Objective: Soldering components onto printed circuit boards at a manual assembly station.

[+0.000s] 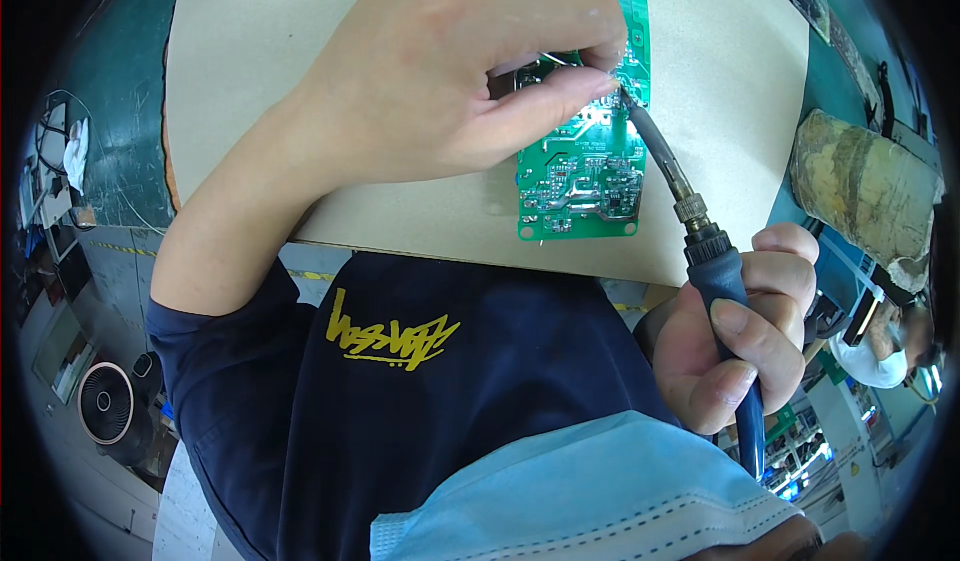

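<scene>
The green rectangular circuit board [575, 201] lay at 1 o'clock in your view, on a flat tan sheet [725, 111] over the green desk [118, 151]. Your left hand [430, 81] reached across from 11 o'clock and hid part of the board; its thumb and forefinger were pinched together on a thin silvery strand [556, 59]. Your right hand [745, 331], between 3 and 4 o'clock, had its fingers wrapped around a soldering iron with a dark-blue grip [720, 271]. The iron pointed toward 11 o'clock, its tip just beside your left fingertips; whether it touched the board, you couldn't tell. Your light-blue pleated face mask [560, 481] showed at 6 o'clock, a round dark fan [105, 402] at 8.
</scene>
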Tool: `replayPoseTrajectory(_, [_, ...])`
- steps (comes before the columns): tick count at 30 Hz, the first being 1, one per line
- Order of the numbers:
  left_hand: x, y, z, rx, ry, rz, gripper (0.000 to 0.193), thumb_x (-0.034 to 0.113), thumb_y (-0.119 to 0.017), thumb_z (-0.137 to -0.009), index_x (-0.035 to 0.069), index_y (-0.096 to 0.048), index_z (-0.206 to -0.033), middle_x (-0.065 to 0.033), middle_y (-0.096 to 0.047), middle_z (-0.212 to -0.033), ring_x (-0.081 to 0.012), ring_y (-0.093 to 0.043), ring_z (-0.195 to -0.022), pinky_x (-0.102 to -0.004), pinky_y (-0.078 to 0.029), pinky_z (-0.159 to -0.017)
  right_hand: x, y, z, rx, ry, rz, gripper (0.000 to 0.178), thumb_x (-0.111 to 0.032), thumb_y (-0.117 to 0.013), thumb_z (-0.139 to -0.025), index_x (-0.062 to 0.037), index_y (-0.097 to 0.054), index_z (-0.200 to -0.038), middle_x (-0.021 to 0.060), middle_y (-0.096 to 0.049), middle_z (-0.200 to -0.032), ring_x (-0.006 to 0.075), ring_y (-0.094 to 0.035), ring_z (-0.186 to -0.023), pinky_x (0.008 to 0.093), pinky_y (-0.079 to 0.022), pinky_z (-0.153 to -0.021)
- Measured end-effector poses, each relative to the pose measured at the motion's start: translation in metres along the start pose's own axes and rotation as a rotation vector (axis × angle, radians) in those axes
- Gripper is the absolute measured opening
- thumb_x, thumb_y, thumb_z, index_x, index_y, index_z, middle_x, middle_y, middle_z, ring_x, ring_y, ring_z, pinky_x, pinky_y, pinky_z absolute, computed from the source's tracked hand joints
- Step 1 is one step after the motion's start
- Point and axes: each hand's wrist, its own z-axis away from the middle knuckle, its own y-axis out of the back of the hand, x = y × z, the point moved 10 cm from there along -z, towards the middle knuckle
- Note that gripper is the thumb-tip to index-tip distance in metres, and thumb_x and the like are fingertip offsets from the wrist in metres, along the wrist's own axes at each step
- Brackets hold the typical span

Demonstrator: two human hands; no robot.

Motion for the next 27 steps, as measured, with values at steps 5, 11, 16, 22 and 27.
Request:
replayPoseTrajectory(5, [-0.005, 0.0, -0.001, 0.017, 0.078, 0.05, 0.016, 0.005, -0.078, -0.073, 0.007, -0.067, -0.084, -0.0037, -0.061, -0.072, -0.0233, -0.055, -0.069, -0.0346, -0.042, -0.065, -0.001, 0.002, -0.002, 0.068, 0.0, 0.03, 0.028, -0.034, -0.051, -0.095, -0.0083, -0.062, -0.089, -0.0001, -0.038, -0.061, 0.0171, -0.045, -0.056, 0.0399, -0.043, -0.064])
replayPoseTrajectory(11, [-0.007, 0.001, -0.003, -0.009, 0.127, 0.065, 0.016, 0.006, -0.078, -0.073, 0.008, -0.065, -0.083, -0.0028, -0.061, -0.073, -0.0234, -0.055, -0.07, -0.0344, -0.043, -0.066, -0.002, 0.002, -0.006, 0.061, 0.0, 0.044, 0.029, -0.034, -0.051, -0.096, -0.0083, -0.061, -0.089, -0.0002, -0.039, -0.061, 0.0169, -0.045, -0.056, 0.0396, -0.043, -0.064])
replayPoseTrajectory(16, [-0.007, 0.001, -0.003, -0.017, 0.15, 0.071, 0.016, 0.006, -0.077, -0.073, 0.008, -0.065, -0.083, -0.0028, -0.061, -0.074, -0.0235, -0.055, -0.07, -0.0344, -0.043, -0.066, -0.002, 0.001, -0.008, 0.021, 0.003, 0.039, 0.029, -0.034, -0.051, -0.096, -0.0084, -0.061, -0.089, -0.0003, -0.039, -0.061, 0.0167, -0.045, -0.056, 0.0395, -0.043, -0.065])
replayPoseTrajectory(22, [-0.006, 0.002, -0.007, -0.033, 0.156, 0.055, 0.016, 0.007, -0.077, -0.073, 0.008, -0.065, -0.083, -0.0029, -0.062, -0.074, -0.0231, -0.055, -0.071, -0.0346, -0.043, -0.066, -0.003, -0.003, -0.009, -0.004, 0.008, 0.042, 0.029, -0.035, -0.051, -0.096, -0.0086, -0.061, -0.09, -0.0003, -0.04, -0.062, 0.0169, -0.045, -0.056, 0.0402, -0.043, -0.065])
replayPoseTrajectory(27, [-0.025, -0.009, -0.018, -0.603, 0.765, -0.045, 0.017, 0.007, -0.077, -0.072, 0.008, -0.065, -0.084, -0.0027, -0.061, -0.074, -0.0229, -0.055, -0.071, -0.0346, -0.043, -0.066, -0.002, 0.004, -0.004, -0.013, 0.038, 0.054, 0.03, -0.036, -0.048, -0.098, -0.0086, -0.06, -0.092, 0.0001, -0.04, -0.064, 0.0169, -0.046, -0.058, 0.0408, -0.043, -0.066])
